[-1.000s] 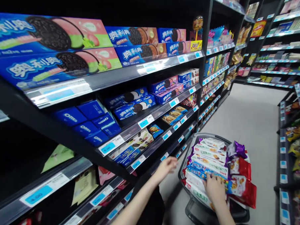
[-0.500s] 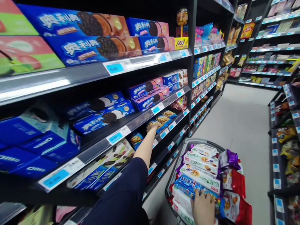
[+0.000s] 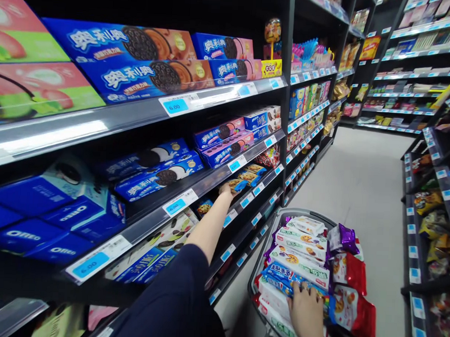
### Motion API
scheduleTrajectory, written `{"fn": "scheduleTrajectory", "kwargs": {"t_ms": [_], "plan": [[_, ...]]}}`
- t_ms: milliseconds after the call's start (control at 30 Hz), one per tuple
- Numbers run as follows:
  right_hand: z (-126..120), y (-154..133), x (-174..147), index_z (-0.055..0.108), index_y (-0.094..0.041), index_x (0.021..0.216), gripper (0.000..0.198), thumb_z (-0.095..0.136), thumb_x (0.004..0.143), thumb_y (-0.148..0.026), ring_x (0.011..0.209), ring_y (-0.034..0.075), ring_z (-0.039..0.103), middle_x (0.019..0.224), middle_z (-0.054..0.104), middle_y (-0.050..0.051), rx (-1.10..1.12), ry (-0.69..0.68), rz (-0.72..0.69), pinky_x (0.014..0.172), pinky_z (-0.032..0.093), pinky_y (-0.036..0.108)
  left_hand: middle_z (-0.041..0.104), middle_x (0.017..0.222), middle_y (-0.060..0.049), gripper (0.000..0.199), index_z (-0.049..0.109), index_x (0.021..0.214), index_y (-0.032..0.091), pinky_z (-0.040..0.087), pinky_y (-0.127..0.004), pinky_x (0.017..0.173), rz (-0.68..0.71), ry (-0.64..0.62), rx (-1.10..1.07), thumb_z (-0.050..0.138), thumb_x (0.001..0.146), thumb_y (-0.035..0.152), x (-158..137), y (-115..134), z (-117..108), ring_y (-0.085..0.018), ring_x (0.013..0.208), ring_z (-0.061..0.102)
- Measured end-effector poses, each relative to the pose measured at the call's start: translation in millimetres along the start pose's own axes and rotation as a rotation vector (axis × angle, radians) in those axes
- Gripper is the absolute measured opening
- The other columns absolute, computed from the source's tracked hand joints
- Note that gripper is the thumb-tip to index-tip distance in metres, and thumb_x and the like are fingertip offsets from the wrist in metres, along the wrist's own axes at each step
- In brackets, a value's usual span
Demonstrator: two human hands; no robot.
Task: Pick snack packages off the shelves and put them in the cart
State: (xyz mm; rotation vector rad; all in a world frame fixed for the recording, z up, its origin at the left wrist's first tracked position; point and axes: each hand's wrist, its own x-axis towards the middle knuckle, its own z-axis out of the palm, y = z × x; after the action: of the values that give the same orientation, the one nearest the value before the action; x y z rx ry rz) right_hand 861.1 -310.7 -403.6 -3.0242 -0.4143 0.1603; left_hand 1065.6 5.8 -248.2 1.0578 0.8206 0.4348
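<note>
My left hand (image 3: 225, 189) reaches into a lower shelf at the left end of a row of blue-and-tan cookie packets (image 3: 249, 177). It touches the nearest packet, but its fingers are mostly hidden by the packet and the shelf. A dark sleeve covers the upper part of that arm. On top of the pile in a grey-rimmed shopping cart (image 3: 312, 212), my right hand (image 3: 305, 308) has its fingers curled over a blue cookie packet (image 3: 280, 276). White biscuit packets (image 3: 301, 263) lie beside it, with red pouches (image 3: 353, 313) at the pile's right side.
Blue Oreo boxes (image 3: 153, 178) fill the shelves on the left, above and beside my left arm. Price tags line the shelf edges (image 3: 179, 202). The aisle floor (image 3: 366, 179) runs ahead past the cart. Another shelf (image 3: 428, 197) with bagged snacks stands on the right.
The view has shifted slightly. My left forearm has swung a little to the left, its hand staying at the cookie packets. My right hand has stayed on the blue packet.
</note>
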Motion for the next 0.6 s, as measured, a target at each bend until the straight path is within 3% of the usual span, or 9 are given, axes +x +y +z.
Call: {"fn": "scheduleTrajectory", "kwargs": {"t_ms": [100, 167, 267, 333, 367, 467, 533, 600], "plan": [[0, 3, -1, 0.061, -0.017, 0.112, 0.036, 0.052, 0.077, -0.022, 0.101, 0.033, 0.050, 0.111, 0.060, 0.014, 0.042, 0.016, 0.003, 0.084, 0.036, 0.045, 0.059, 0.074, -0.005, 0.022, 0.047, 0.103, 0.009, 0.052, -0.030, 0.059, -0.050, -0.025, -0.074, 0.032, 0.087, 0.012, -50, 0, -20, -0.012, 0.059, 0.058], [-2, 5, -2, 0.063, -0.015, 0.109, 0.034, 0.052, 0.077, -0.021, 0.101, 0.034, 0.049, 0.109, 0.060, 0.015, 0.085, 0.058, 0.006, 0.084, 0.035, 0.046, 0.062, 0.075, -0.008, 0.020, 0.051, 0.097, 0.007, 0.053, -0.030, 0.058, -0.090, -0.092, -0.099, 0.037, 0.085, 0.013, -100, -10, -47, -0.014, 0.059, 0.061], [-4, 7, -1, 0.066, -0.014, 0.101, 0.030, 0.044, 0.082, -0.023, 0.102, 0.035, 0.049, 0.105, 0.061, 0.015, 0.258, 0.160, -0.022, 0.086, 0.035, 0.047, 0.066, 0.078, -0.013, 0.023, 0.056, 0.094, 0.004, 0.053, -0.032, 0.061, -0.272, -0.298, -0.063, 0.054, 0.078, 0.020, -180, -44, -104, -0.019, 0.062, 0.063], [-7, 9, 0, 0.066, -0.015, 0.096, 0.033, 0.038, 0.086, -0.029, 0.100, 0.032, 0.051, 0.101, 0.062, 0.014, 0.532, 0.197, -0.060, 0.088, 0.036, 0.046, 0.067, 0.077, -0.015, 0.033, 0.059, 0.092, 0.003, 0.052, -0.035, 0.069, -0.370, -0.461, -0.011, 0.062, 0.072, 0.029, -225, -76, -141, -0.024, 0.068, 0.065], [-9, 11, -1, 0.066, -0.016, 0.095, 0.035, 0.037, 0.086, -0.035, 0.097, 0.031, 0.053, 0.097, 0.063, 0.013, 0.716, 0.182, -0.071, 0.087, 0.038, 0.045, 0.067, 0.078, -0.015, 0.037, 0.060, 0.094, 0.004, 0.051, -0.037, 0.073, -0.343, -0.546, 0.001, 0.066, 0.067, 0.030, -244, -91, -155, -0.027, 0.074, 0.065], [-26, 18, -11, 0.061, -0.016, 0.097, 0.045, 0.043, 0.081, -0.054, 0.074, 0.026, 0.059, 0.086, 0.063, 0.013, 1.312, 0.007, -0.040, 0.069, 0.047, 0.042, 0.066, 0.097, -0.014, 0.049, 0.058, 0.108, 0.010, 0.047, -0.040, 0.085, -0.129, -0.643, 0.126, 0.065, 0.067, 0.036, -285, -127, -181, -0.031, 0.097, 0.060], [-45, 22, -29, 0.055, -0.018, 0.106, 0.055, 0.046, 0.076, -0.063, 0.066, 0.024, 0.058, 0.087, 0.061, 0.012, 1.665, -0.149, -0.029, 0.058, 0.049, 0.040, 0.060, 0.113, -0.012, 0.047, 0.055, 0.115, 0.015, 0.044, -0.040, 0.092, 0.180, -0.618, 0.400, 0.058, 0.074, 0.036, -303, -138, -188, -0.029, 0.110, 0.053], [-66, 22, -55, 0.045, -0.023, 0.121, 0.065, 0.052, 0.072, -0.065, 0.080, 0.027, 0.060, 0.105, 0.057, 0.012, 1.954, -0.252, -0.109, 0.063, 0.050, 0.044, 0.051, 0.126, -0.012, 0.043, 0.053, 0.120, 0.017, 0.042, -0.038, 0.095, 0.583, -0.593, 0.761, 0.053, 0.078, 0.028, -312, -142, -192, -0.027, 0.115, 0.049]]}}
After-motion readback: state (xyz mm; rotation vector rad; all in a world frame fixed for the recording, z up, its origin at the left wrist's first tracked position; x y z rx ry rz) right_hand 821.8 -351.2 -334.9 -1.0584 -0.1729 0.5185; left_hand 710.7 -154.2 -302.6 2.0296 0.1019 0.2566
